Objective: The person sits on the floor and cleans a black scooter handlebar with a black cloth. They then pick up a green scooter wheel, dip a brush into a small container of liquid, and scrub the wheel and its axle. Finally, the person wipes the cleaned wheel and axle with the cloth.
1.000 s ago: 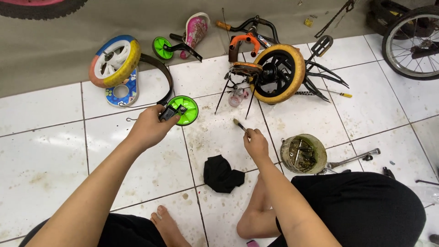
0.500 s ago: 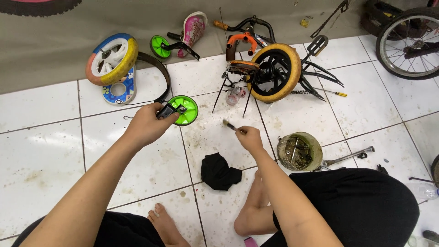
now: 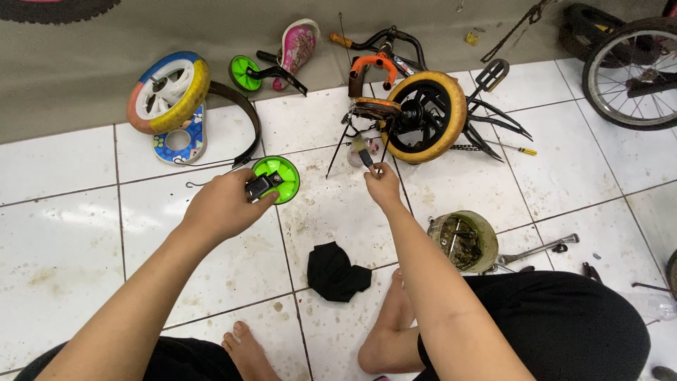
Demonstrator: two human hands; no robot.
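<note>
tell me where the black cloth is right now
In the head view the black cloth lies crumpled on the white tile floor, low and central, between the person's forearms, left of the green bowl of parts and just above the bare feet.

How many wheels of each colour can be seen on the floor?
Green training wheels: 2
Yellow-tyred wheels: 2
Black-tyred spoked wheels: 1
Total: 5

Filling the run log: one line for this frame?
left hand: holds green training wheel | right hand: holds small brush | black rag: on floor
</note>
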